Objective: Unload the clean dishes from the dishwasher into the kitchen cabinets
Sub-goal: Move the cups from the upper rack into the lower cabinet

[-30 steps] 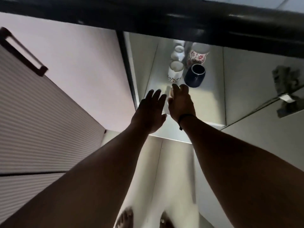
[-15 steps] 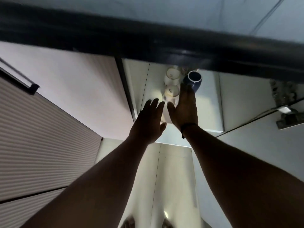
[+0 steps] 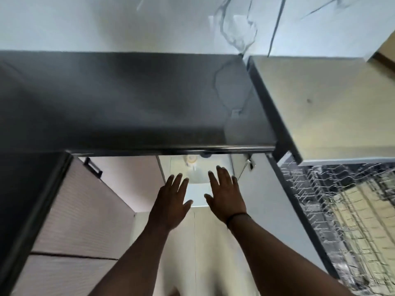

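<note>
Hands have pulled apart and back from the cabinet: left hand (image 3: 171,199) and right hand (image 3: 225,194) both spread wide, empty. Mugs (image 3: 191,160) sit shelved under the counter (image 3: 136,103); rack (image 3: 342,210) waits right for the next load.

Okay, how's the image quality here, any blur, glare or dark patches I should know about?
Head view: the dishwasher rack at right is smeared by motion blur; the dark countertop shows a soft sheen and hides most of the open cabinet; the mugs there are hazy; both hands, left hand and right hand, are dim against the bright shelf; wide-angle bending slants the edges.
</note>
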